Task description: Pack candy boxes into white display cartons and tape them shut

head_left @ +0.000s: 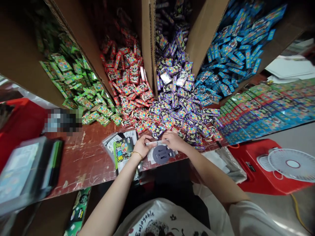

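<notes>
My left hand (143, 146), with a thin bracelet at the wrist, pinches the left end of a pale printed strip of card or paper (156, 143). The fingers of my right hand (173, 141) are closed on the strip's other end. Just below the strip, a flat dark grey disc (160, 154) with slots lies over white sheets at the table's front edge. Left of my left hand are printed black-and-green packages (123, 150) in clear plastic. Small red and purple packets (157, 131) lie right beyond my fingertips.
Cardboard bins (149, 49) spill green packets (86, 98), red packets (131, 82), purple packets (182, 88) and blue packets (228, 65) onto the red table (83, 154). Right are rows of packets (270, 108) and a white fan (292, 164) on a red stool (251, 164). Left stand wrapped stacks (24, 167).
</notes>
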The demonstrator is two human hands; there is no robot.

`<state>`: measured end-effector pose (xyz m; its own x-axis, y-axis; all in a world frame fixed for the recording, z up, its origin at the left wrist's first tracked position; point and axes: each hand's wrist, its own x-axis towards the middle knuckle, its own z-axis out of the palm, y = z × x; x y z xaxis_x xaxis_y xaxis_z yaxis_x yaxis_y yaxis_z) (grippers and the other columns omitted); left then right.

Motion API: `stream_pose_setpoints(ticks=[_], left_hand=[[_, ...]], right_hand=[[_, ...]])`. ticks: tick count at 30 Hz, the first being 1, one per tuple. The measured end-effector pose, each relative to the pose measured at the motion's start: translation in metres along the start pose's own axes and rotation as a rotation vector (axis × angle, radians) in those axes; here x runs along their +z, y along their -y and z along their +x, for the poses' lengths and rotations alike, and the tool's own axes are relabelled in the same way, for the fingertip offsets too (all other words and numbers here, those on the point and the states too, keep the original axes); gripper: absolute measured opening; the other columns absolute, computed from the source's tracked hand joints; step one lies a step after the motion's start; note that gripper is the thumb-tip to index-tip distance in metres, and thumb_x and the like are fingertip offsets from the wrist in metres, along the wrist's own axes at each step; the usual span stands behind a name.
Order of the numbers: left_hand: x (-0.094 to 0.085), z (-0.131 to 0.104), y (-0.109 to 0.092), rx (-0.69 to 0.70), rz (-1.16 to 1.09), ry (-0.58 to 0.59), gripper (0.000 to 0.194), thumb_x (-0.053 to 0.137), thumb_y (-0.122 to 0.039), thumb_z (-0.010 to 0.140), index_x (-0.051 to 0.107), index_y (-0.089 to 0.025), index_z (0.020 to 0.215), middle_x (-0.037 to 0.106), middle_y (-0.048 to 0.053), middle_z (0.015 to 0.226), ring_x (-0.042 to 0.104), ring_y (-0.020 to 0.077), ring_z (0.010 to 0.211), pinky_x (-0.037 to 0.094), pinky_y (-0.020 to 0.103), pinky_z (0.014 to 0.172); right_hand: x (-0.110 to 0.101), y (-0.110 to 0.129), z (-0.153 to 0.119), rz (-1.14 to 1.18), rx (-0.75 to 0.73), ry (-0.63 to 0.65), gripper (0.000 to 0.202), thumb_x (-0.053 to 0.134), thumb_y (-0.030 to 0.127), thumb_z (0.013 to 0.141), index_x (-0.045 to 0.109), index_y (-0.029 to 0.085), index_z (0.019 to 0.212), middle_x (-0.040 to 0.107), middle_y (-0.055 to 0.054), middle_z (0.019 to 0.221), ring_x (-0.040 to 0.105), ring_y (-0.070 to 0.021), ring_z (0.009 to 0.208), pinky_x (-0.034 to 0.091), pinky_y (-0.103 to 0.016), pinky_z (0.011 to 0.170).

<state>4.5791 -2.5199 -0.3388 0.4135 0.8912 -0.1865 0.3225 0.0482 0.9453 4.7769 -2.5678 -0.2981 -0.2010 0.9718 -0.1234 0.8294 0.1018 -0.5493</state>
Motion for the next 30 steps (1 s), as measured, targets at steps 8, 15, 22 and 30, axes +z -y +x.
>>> stream_pose_setpoints(ticks=[8, 15, 22, 30], left_hand=[[0.000, 0.001, 0.004, -0.006, 0.025, 0.022, 0.046, 0.079, -0.044, 0.055, 0.059, -0.018, 0.087, 0.062, -0.002, 0.064, 0.057, 0.0154, 0.062, 0.042, 0.026, 0.061], [-0.001, -0.002, -0.005, -0.031, 0.023, 0.042, 0.053, 0.080, -0.052, 0.052, 0.060, -0.018, 0.088, 0.064, -0.002, 0.061, 0.059, 0.0164, 0.059, 0.044, 0.027, 0.060], [0.002, 0.001, -0.006, -0.035, 0.068, -0.001, 0.049, 0.083, -0.046, 0.051, 0.061, -0.018, 0.085, 0.064, -0.002, 0.061, 0.058, 0.0162, 0.058, 0.043, 0.027, 0.060], [0.001, 0.000, 0.000, 0.011, 0.105, -0.018, 0.044, 0.085, -0.038, 0.054, 0.062, -0.019, 0.086, 0.069, 0.002, 0.074, 0.064, 0.0186, 0.069, 0.049, 0.029, 0.068]], right_hand=[[0.002, -0.007, 0.002, 0.001, -0.018, -0.016, 0.017, 0.061, 0.023, 0.087, 0.067, 0.016, 0.072, 0.068, -0.005, 0.079, 0.058, -0.0192, 0.087, 0.032, -0.034, 0.084], [0.006, -0.012, -0.005, 0.021, -0.154, -0.117, 0.014, 0.053, 0.020, 0.091, 0.067, 0.020, 0.089, 0.069, -0.002, 0.090, 0.058, -0.0178, 0.092, 0.034, -0.034, 0.088], [0.005, -0.013, -0.023, 0.107, -0.345, -0.409, 0.020, 0.053, 0.023, 0.091, 0.070, 0.024, 0.081, 0.067, -0.002, 0.098, 0.060, -0.0161, 0.086, 0.033, -0.036, 0.084], [0.016, 0.007, -0.004, -0.017, -0.356, -0.277, 0.046, 0.044, 0.014, 0.092, 0.045, 0.027, 0.136, 0.070, -0.002, 0.091, 0.055, -0.0209, 0.093, 0.035, -0.039, 0.087]])
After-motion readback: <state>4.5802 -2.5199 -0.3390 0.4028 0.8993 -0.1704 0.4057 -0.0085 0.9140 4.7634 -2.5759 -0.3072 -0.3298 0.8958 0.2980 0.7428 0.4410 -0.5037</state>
